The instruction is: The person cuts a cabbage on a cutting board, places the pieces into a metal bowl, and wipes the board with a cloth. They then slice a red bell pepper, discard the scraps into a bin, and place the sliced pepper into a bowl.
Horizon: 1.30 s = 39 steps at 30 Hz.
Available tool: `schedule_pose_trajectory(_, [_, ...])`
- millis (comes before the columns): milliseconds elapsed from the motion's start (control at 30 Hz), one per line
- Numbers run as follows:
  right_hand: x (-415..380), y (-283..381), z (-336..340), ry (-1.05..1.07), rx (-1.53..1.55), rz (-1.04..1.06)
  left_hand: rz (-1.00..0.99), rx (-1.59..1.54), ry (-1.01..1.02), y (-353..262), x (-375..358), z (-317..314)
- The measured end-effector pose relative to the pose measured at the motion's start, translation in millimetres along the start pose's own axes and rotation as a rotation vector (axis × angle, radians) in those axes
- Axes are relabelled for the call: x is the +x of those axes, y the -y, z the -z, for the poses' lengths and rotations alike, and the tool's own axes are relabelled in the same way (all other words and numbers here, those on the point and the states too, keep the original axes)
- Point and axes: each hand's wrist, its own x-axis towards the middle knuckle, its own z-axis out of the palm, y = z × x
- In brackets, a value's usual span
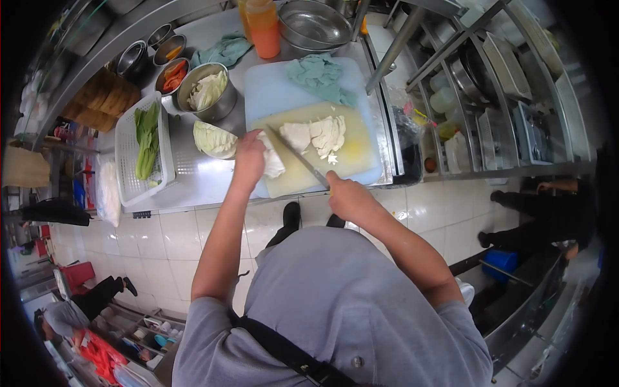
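My right hand [349,197] is wrapped round the handle of a knife [300,158], whose blade lies slantwise over the yellowish cutting board [293,187]. Left of the blade, my left hand [251,155] is closed on a pale piece of cabbage [273,160]. Cut cabbage [327,135] lies on the board to the right of the blade, with small bits around it. Close to my left wrist, a cabbage wedge [215,140] rests on the metal table. Beneath the yellowish board is a larger bluish-white board [261,84].
A green cloth [319,74] lies on the bluish board. To the left stand a white basket [169,151] with leafy greens [147,138], and a metal pot [225,106] holding cabbage. Behind are an orange bottle [262,32] and a metal strainer [316,22]. Other people stand at both sides.
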Motion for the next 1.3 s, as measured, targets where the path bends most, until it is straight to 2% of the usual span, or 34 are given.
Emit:
schedule_pose_trajectory(100, [0, -3, 8, -0.014, -0.003, -0.102, -0.063, -0.005, -0.039, -17, -10, -19])
schedule_pose_trajectory(133, [0, -3, 12, -0.023, -0.011, -0.139, -0.160, 0.064, -0.107, -30, -17, -21])
schedule_pose_trajectory(167, [0, -4, 12, -0.021, -0.012, -0.143, -0.257, 0.132, -0.175, -39, -22, -20])
schedule_pose_trajectory(300, [-1, -4, 8, -0.034, -0.010, -0.124, -0.363, 0.260, -0.169, -28, -28, -8])
schedule_pose_trajectory(400, [-1, 1, 2, -0.052, 0.006, -0.118, -0.379, 0.171, -0.060, -23, -25, 7])
schedule_pose_trajectory(467, [-3, 5, 2, -0.056, 0.003, -0.138, -0.769, 0.383, -0.015, -36, -21, 36])
schedule_pose_trajectory(500, [-4, 9, 4, -0.047, 0.012, -0.132, -0.766, 0.376, -0.009, -39, -20, 42])
schedule_pose_trajectory(567, [-4, 12, 2, -0.034, 0.019, -0.127, -0.960, 0.444, 0.278, -42, -18, 52])
schedule_pose_trajectory(767, [-3, 12, -3, -0.032, -0.034, -0.101, -0.957, 0.520, 0.321, -56, -17, 24])
schedule_pose_trajectory(1100, [-69, 57, 44, 0.077, -0.125, -0.185, -0.957, 0.626, 0.481, -63, -7, 28])
schedule_pose_trajectory(1233, [-70, 54, 33, 0.125, -0.039, -0.195, -0.980, 0.620, 0.445, -60, -7, 27])
schedule_pose_trajectory(1300, [-53, 41, 8, 0.095, -0.009, -0.175, -0.987, 0.618, 0.434, -58, -8, 26])
